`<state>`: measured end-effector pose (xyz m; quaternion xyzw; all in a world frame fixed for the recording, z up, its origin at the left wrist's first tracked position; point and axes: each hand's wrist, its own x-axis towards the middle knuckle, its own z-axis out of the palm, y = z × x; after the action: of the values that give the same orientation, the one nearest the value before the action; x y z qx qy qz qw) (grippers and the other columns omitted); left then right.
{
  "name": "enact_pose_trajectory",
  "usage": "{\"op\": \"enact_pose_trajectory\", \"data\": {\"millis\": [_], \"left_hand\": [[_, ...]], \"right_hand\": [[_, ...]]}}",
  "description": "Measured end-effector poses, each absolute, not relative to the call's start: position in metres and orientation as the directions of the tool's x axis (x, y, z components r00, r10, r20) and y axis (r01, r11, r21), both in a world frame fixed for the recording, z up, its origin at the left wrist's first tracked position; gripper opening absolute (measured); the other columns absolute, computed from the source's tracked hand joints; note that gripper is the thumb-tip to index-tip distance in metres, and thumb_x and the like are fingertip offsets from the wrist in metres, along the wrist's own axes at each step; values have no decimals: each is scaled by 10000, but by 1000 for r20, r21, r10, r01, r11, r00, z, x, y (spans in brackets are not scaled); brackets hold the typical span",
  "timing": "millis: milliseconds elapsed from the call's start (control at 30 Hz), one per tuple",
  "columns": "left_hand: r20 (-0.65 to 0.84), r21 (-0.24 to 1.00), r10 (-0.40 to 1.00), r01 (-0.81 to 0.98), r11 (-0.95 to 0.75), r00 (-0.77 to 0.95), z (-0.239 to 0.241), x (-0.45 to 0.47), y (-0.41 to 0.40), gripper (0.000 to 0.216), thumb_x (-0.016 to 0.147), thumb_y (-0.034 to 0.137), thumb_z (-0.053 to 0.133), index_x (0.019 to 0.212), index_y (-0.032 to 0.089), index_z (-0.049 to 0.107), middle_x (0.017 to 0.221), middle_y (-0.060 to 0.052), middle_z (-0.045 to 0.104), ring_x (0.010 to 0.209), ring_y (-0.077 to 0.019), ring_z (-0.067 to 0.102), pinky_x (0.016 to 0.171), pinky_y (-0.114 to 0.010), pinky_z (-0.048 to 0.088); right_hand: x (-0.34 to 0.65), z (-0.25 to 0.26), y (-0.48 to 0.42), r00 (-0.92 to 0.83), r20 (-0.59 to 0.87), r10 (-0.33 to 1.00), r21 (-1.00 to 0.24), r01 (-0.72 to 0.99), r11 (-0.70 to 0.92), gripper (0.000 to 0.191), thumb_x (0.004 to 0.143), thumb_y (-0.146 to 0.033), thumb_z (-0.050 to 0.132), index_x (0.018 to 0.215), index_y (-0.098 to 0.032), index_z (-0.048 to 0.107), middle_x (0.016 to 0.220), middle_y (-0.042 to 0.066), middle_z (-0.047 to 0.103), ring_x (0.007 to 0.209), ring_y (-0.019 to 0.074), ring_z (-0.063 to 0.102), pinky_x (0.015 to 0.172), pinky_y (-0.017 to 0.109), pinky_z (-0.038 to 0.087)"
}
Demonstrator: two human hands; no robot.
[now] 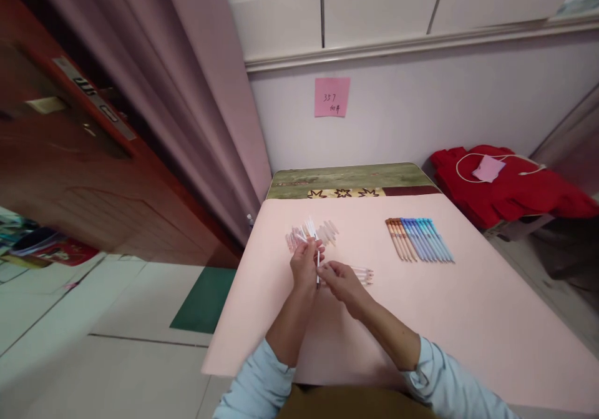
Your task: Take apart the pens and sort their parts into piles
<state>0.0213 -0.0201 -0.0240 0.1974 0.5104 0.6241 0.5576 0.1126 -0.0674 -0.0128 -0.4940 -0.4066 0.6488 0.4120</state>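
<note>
My left hand (305, 263) and my right hand (344, 285) meet over the near left part of the table. Between their fingertips is a thin white pen refill (318, 259) with a dark end, roughly upright in the view. My left fingers close around its upper part; my right thumb and forefinger pinch it lower down. Just beyond my left hand lie several white sticks (310, 224), pinkish clear pen parts (293, 238) and greyish clear pen parts (331, 230). Beside my right hand are several pale pieces with pointed tips (364, 275), partly hidden by it.
A neat row of brown pens (400, 241) and blue pens (428, 241) lies to the right on the pink-covered table (468, 319). Red cloth (515, 197) with a white cable is piled beyond the right edge. A wooden door (116, 182) and a curtain (206, 63) stand left.
</note>
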Motion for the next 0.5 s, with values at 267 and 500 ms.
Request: {"op": "enact_pose_trajectory", "data": {"millis": [267,500], "left_hand": [[-282,879,901,-465,105,-330,-37,10,-17,350,698,393,753,903,124,662,904,-83,719,681,-106,644,672,-233,511],[-214,972,913,13,233,-348,-42,-65,8,350,704,363,725,935,149,571,703,-39,684,499,-129,582,512,-260,475]], "right_hand": [[106,-21,-61,-249,-327,912,-935,-56,-351,375,759,-486,629,628,-215,405,513,-83,330,463,70,248,458,231,169],[121,-25,-11,-120,-204,972,-894,428,-135,414,786,-462,617,574,-213,363,500,-63,362,497,96,372,503,232,249]]}}
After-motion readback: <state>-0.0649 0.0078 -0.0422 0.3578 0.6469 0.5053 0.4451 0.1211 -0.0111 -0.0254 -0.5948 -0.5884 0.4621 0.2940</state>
